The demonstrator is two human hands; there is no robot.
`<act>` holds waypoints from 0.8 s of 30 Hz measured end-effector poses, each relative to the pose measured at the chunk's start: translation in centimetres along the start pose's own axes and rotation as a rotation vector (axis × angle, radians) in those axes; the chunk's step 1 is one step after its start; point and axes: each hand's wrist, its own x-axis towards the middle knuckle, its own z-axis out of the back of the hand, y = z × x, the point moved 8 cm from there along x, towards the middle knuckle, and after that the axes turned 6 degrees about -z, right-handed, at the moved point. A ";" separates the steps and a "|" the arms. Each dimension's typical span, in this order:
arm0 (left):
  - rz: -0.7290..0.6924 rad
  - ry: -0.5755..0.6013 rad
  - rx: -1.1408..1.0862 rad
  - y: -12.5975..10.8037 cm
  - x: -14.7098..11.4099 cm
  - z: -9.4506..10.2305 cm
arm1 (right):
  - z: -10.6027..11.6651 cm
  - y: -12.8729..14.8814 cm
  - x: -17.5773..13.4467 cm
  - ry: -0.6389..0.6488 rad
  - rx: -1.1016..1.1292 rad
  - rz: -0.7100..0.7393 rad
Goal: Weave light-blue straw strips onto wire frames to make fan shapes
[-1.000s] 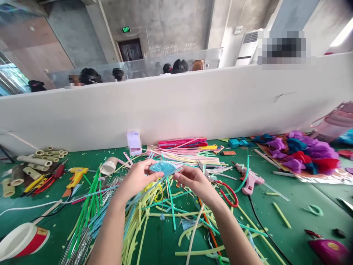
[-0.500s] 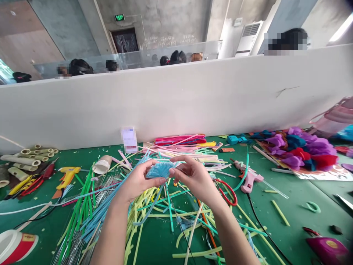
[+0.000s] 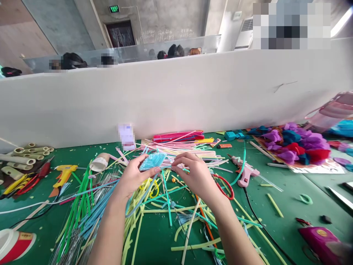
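My left hand (image 3: 134, 178) is closed around the edge of a light blue, ribbed, petal-like piece (image 3: 152, 162) that looks made of chenille stems. Its thumb lies along the lower edge, with the fingers behind. Just to the right, my right hand (image 3: 194, 176) is pinched at the fingertips on a thin blue strand (image 3: 167, 167) running from the piece. A blue chenille stem (image 3: 140, 208) curves down below my left hand. Beneath both hands lie loose yellow stems (image 3: 138, 217) and teal stems (image 3: 167, 206).
A yellow glue gun (image 3: 65, 175) lies left, beside pliers (image 3: 33, 178) and bamboo tubes (image 3: 24, 158). At right are a pink glue gun (image 3: 247, 176), red-handled scissors (image 3: 227, 187) and purple and red petals (image 3: 311, 143). A white partition (image 3: 176, 95) stands behind the table.
My right hand has moved off the blue piece to its right, drawing the strand out. The piece is tilted more upright in my left hand. The view has shifted slightly.
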 end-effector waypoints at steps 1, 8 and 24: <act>0.003 0.012 -0.005 0.0 0.0 -0.1 | 0.0 0.2 -0.1 -0.013 -0.029 0.023; -0.017 0.102 -0.102 0.1 0.0 -0.9 | 1.4 -0.3 -0.1 -0.194 0.118 -0.081; -0.034 0.066 -0.066 -1.7 -0.8 -1.2 | -1.1 -1.3 -0.2 0.243 0.658 -0.397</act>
